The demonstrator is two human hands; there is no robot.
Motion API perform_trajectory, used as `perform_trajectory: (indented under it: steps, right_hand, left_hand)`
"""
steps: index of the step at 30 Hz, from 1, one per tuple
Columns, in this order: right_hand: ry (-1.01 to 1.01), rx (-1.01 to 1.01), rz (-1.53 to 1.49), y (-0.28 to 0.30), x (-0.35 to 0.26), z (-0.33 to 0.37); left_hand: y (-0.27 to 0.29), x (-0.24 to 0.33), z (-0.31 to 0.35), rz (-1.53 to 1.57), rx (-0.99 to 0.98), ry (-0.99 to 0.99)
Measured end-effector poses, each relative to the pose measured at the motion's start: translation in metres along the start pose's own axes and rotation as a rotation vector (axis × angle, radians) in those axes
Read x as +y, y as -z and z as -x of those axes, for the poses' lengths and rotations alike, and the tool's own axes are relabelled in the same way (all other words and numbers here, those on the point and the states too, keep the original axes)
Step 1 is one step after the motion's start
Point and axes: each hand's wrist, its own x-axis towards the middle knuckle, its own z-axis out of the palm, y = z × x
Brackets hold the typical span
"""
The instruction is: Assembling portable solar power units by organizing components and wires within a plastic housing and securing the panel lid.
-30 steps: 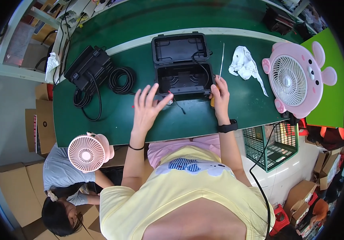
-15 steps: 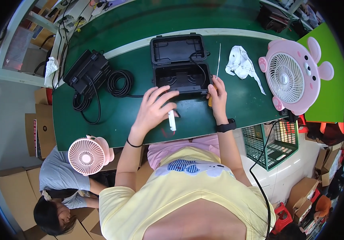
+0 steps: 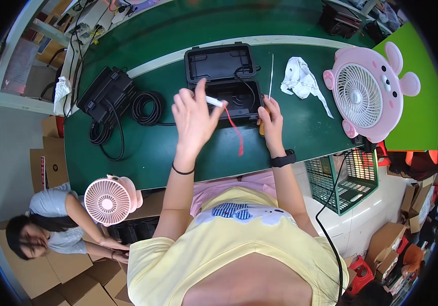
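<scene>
A green table [image 3: 147, 148] stretches above a pale, glossy floor [image 3: 364, 220]. Cardboard boxes [image 3: 68, 262] lie at left, a red stool [image 3: 364, 273] at right.

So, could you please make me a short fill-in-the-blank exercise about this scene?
The left hand holds a white piece beside a dangling ____ strand.
The right hand holds a tool whose thin shaft points ____ the yellow shirt.
The lid of the black box stands ____.
The large eared fan is mainly ____.
Missing words: red; away from; open; pink.
</scene>
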Motion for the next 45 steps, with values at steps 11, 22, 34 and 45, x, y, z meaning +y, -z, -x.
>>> perform_trajectory:
  steps: [11, 22, 34, 45]
  right_hand:
    - [-0.002, 0.011, -0.016, 0.002, 0.001, -0.001]
    - [-0.008, -0.021, 0.017, 0.001, -0.002, 0.0]
    - [0.015, -0.004, -0.037, 0.003, 0.004, -0.002]
    - [0.018, 0.111, -0.227, -0.003, -0.013, 0.004]
  left_hand:
    - [0.02, -0.023, -0.006, -0.168, -0.047, 0.103]
    - [0.014, 0.005, -0.002, -0.039, -0.12, -0.173]
    - [-0.011, 0.028, -0.007, 0.215, -0.27, -0.352]
    - [-0.035, 0.021, 0.04, -0.094, -0.171, -0.411]
